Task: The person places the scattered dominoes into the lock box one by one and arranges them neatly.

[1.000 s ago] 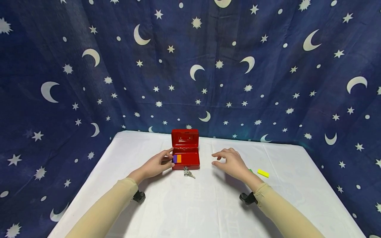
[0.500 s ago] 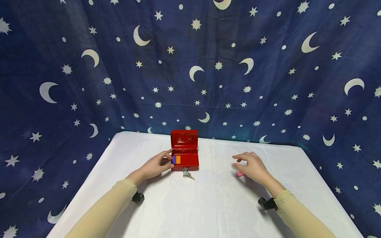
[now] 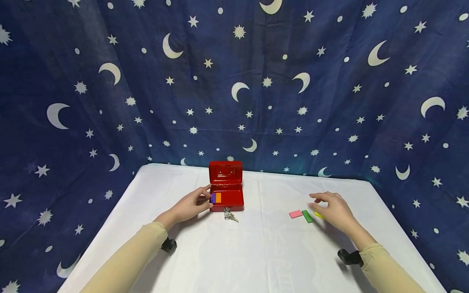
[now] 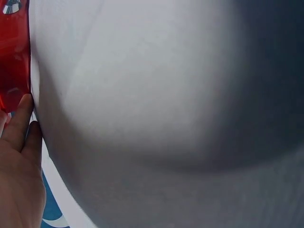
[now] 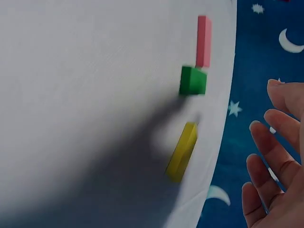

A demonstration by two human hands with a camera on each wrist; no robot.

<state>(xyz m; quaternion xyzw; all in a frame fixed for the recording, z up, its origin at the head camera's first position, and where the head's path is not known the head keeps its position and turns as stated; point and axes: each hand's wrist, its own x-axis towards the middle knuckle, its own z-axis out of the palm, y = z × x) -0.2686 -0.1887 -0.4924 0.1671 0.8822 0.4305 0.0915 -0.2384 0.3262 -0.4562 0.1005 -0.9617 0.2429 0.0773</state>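
A small red metal cash box point(image 3: 233, 196) stands on the table with its lid raised. Inside, at its left end, a purple block point(image 3: 213, 198) and an orange block point(image 3: 218, 197) lie side by side. My left hand point(image 3: 187, 206) rests against the box's left side, fingertips at its wall; the left wrist view shows straight fingers point(image 4: 20, 121) there. To the right, my right hand point(image 3: 335, 211) hovers over a yellow block point(image 5: 182, 152), thumb and fingers apart and holding nothing. Left of that hand lie a green block point(image 3: 307, 216) and a pink block point(image 3: 295, 214).
Keys point(image 3: 232, 217) hang from the lock point(image 3: 226, 211) at the front of the box. A white cloth point(image 3: 234, 260) covers the table. Behind it hangs a dark blue curtain point(image 3: 205, 93) with moons and stars.
My right hand has moved right, from near the box to over the yellow block, uncovering the pink and green blocks. The left hand stays at the box.
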